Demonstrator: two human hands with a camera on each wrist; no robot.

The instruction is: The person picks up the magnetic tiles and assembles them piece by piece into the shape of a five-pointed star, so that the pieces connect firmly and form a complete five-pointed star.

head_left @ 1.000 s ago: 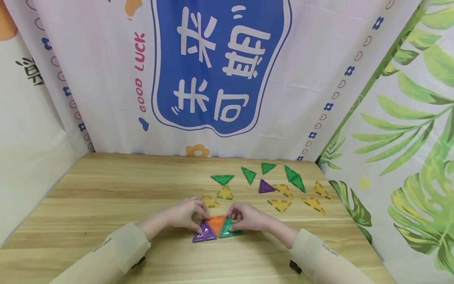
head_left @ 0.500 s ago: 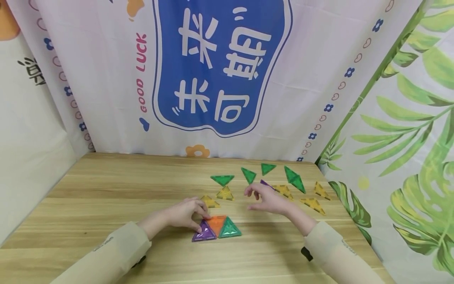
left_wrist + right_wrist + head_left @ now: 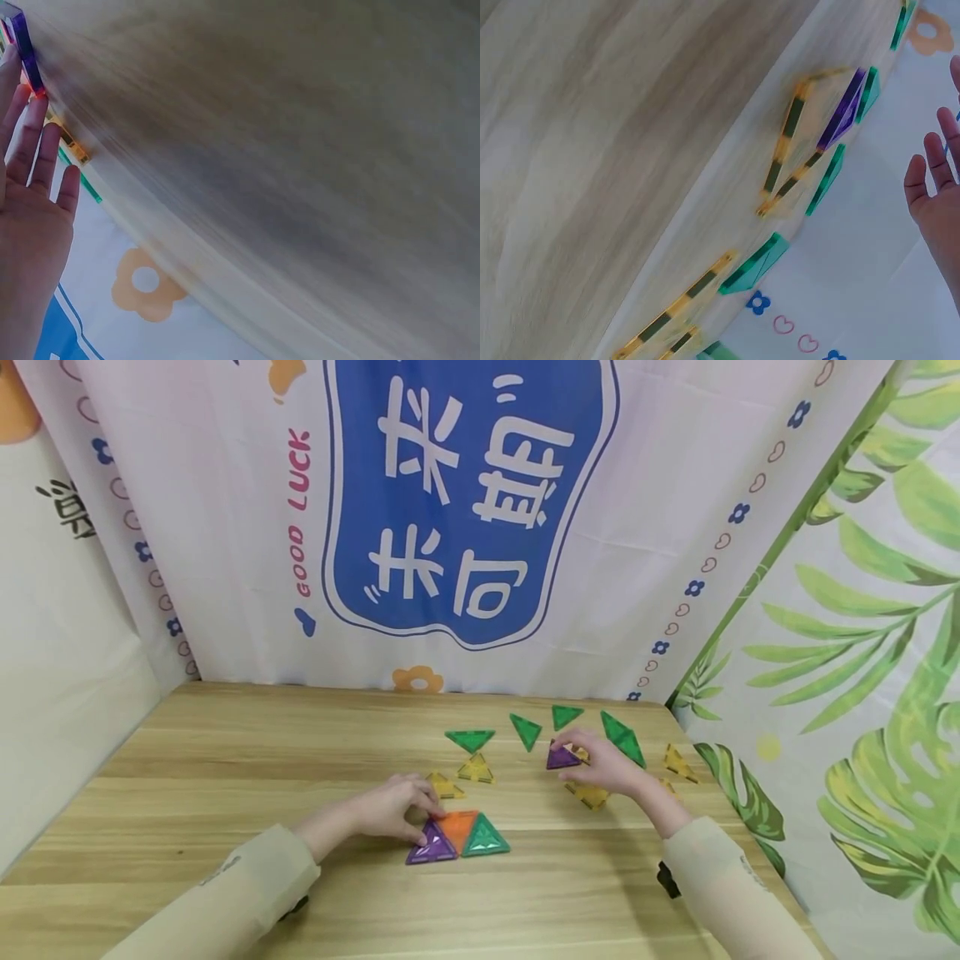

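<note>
In the head view my left hand [image 3: 395, 812] holds a purple triangular magnetic tile [image 3: 432, 845], thumb at its left side and index finger near its top. This tile lies in a row with an orange triangular tile [image 3: 458, 828] and a teal-green triangular tile [image 3: 486, 837]. In the left wrist view the other fingers [image 3: 24, 154] stretch out fairly straight. My right hand [image 3: 598, 762] is over a second purple triangular tile [image 3: 561, 755], index finger and thumb spread at its edges. The right wrist view shows that purple tile [image 3: 843, 111] lying among others; contact cannot be made out.
Green triangular tiles [image 3: 471, 740] lie along the back of the wooden table [image 3: 262, 760]. Two yellow tiles [image 3: 476, 768] sit behind the row, and several more yellow tiles [image 3: 680, 763] lie at the right. A printed cloth [image 3: 247, 527] hangs behind the table.
My right hand has let go of the teal-green tile and moved right and away to the second purple tile. The left hand stays at the first purple tile.
</note>
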